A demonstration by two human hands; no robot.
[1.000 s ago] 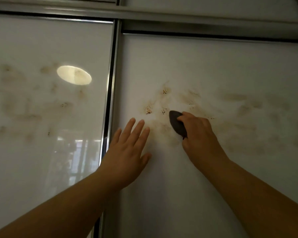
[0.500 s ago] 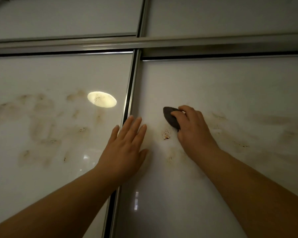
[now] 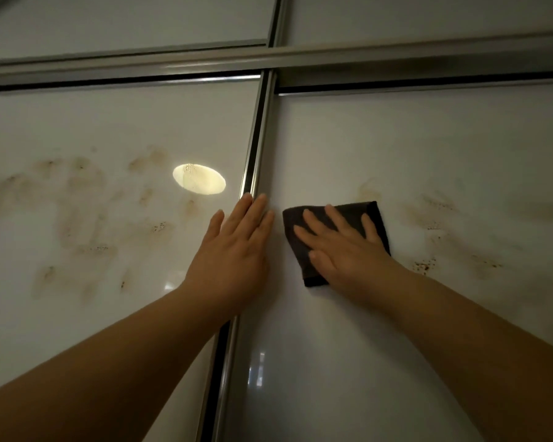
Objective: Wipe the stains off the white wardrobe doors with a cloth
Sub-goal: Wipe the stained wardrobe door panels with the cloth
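Left door point(image 3: 77, 129): brown stains point(image 3: 87, 218) left of the metal frame point(image 3: 253, 161).
Left hand point(image 3: 233, 250): grip released, flat across the frame.
Cloth point(image 3: 374, 215): dark, just right of the frame, pressed under the right hand point(image 3: 342, 247), fingers spread.
Right door point(image 3: 428, 138): stains right of cloth.
Writing: none readable.

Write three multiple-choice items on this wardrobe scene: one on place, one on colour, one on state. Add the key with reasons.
1. Where does the left hand rest?
A. On the frame between the doors
B. On the cloth
C. Off the wardrobe

2. What colour is the cloth?
A. White
B. Dark brown
C. Yellow

3. How does the right hand lie on the cloth?
A. Pinching a corner
B. Flat, fingers spread
C. Apart from it

Key: 1 A, its fingers lie over the metal frame. 2 B, it shows dark against the right door. 3 B, the palm presses it flat beside the stains.
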